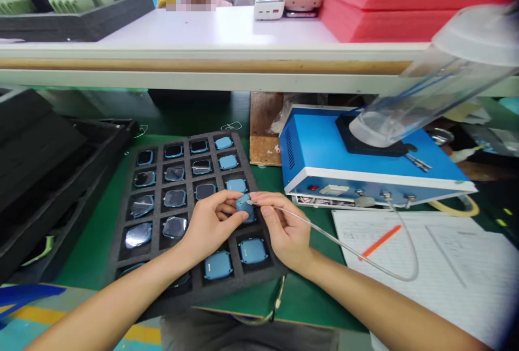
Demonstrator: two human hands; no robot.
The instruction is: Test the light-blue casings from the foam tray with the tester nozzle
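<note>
My left hand (217, 221) pinches a blue watch case (244, 207) above the right side of a black foam tray (194, 286). My right hand (287, 229) is closed around the end of a thin pale cable (344, 246), its tip meeting the back of the case. That cable runs to a socket on the front of a blue box-shaped device (324, 140). Square pockets in the tray hold several watch cases, some with the dark screen up, like one watch case (175, 198), others back up, like a blue watch case (218, 265).
Papers (441, 259) with an orange strip (380, 242) lie right of my right arm. A clear cylinder (405, 97) stands tilted on the device. Black foam trays (36, 178) are stacked at left. A white shelf (203, 26) spans the back, bearing red foam blocks (405, 21).
</note>
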